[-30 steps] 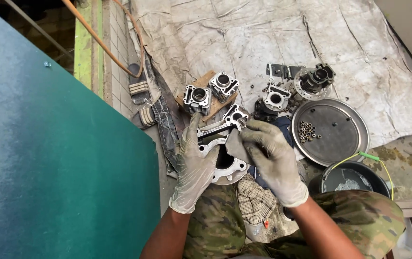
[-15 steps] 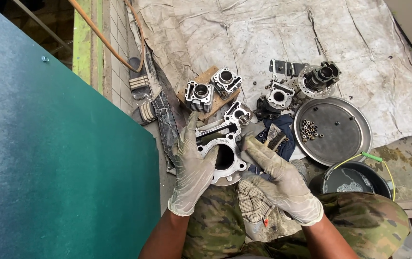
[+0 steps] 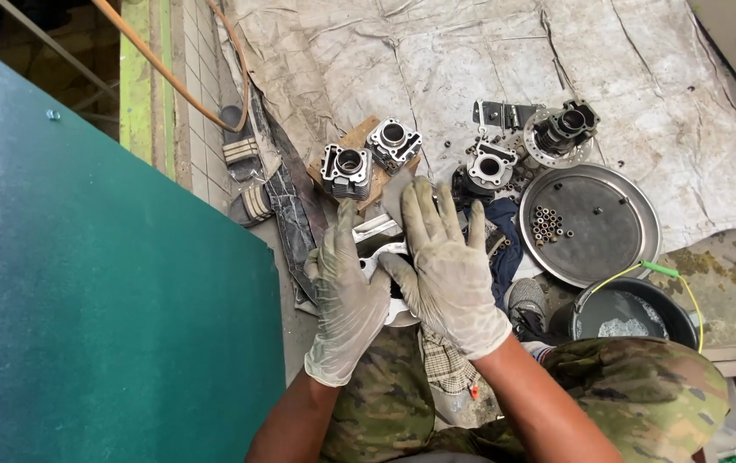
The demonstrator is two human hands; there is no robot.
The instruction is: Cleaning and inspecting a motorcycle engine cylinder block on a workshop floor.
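Both of my hands wear dirty pale gloves and sit on a silver engine cylinder part (image 3: 377,237) in front of my lap. My left hand (image 3: 346,291) grips its left side. My right hand (image 3: 445,266) lies flat over its top with fingers spread, hiding most of the part. Just beyond them two finned engine cylinders (image 3: 346,171) (image 3: 394,141) rest on a wooden block (image 3: 352,141).
A round metal tray (image 3: 600,236) with several small nuts lies at the right. More engine parts (image 3: 488,167) (image 3: 565,129) lie on the grey tarp (image 3: 471,60). A black bucket (image 3: 630,313) stands at right, and a large green board (image 3: 85,300) fills the left.
My right hand has moved from beside the cylinder part onto its top and spread flat over it. My left hand keeps its hold on the left side.
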